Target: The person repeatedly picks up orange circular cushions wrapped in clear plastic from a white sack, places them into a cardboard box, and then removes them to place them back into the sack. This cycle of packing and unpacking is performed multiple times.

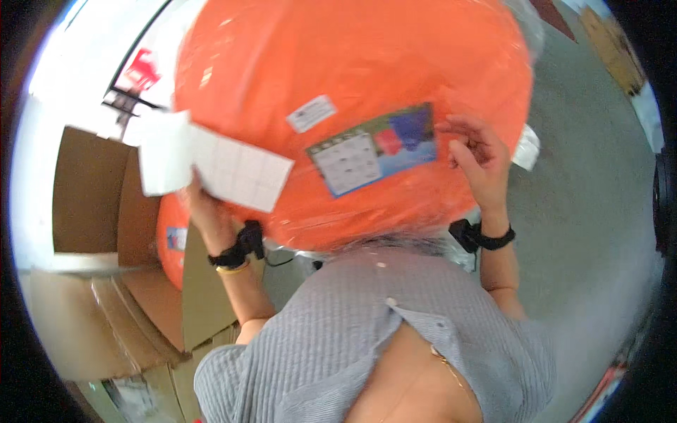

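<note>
A large orange plastic-wrapped bundle (352,106) rested against the person's chest, a multicoloured label (374,149) already on its face. The left hand (204,208) gripped a white sheet of peel-off stickers (211,161), fingers closed behind it; the right hand (479,158), fingers loosely curled, pressed the label's edge. Open cardboard boxes (127,282) waited alongside.

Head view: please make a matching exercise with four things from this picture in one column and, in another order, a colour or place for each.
Things:
1. big wrapped bundle
2. sheet of labels
3. cardboard box
4. wristband

Colour or place:
a. black, on the right wrist
b. orange, under shiny plastic
c. white, at the left hand
d. brown, open, at the left side

Pairs: 1-b, 2-c, 3-d, 4-a
</note>
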A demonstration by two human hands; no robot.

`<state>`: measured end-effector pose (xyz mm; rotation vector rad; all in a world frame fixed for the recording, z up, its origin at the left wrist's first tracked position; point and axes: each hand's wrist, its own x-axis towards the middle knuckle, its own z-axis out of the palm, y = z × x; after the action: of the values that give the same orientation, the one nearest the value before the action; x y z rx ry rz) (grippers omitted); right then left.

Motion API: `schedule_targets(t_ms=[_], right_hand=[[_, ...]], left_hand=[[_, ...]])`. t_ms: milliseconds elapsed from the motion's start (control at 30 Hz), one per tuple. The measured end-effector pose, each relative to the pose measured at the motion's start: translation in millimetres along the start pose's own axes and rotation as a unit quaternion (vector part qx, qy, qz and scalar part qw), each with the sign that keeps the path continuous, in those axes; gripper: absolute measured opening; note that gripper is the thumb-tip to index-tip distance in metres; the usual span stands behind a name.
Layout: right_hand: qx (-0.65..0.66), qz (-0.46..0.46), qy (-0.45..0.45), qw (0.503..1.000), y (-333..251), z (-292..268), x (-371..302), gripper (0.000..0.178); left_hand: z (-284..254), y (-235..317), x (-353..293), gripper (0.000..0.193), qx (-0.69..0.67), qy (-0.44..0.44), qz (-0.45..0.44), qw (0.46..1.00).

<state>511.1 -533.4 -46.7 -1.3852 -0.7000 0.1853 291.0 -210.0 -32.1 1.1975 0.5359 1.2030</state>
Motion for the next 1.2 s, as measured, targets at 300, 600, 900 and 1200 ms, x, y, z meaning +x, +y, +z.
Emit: schedule_targets(t_ms=[300,600,900,1200], right_hand=[[-0.001,-0.008,-0.244,0.97,-25.3,121.4,21.8,0.041],[0.205,0.036,-0.059,0.976,-26.0,23.8,29.3,0.008],[-0.057,-0.149,0.488,0.858,57.8,-250.2,-64.4,0.011],[-0.311,0.068,0.574,0.754,135.5,-247.8,-194.0,0.013]], left_hand=[[14.7,-4.4,6.0,0.041,0.032,0.0,0.007,0.999],[-27.1,-5.2,22.9,0.052,0.084,-0.086,0.085,0.989],[-25.4,-3.2,-2.7,0.047,0.098,0.006,0.018,0.995],[-28.3,1.9,3.4,0.037,0.098,0.004,0.023,0.995]])
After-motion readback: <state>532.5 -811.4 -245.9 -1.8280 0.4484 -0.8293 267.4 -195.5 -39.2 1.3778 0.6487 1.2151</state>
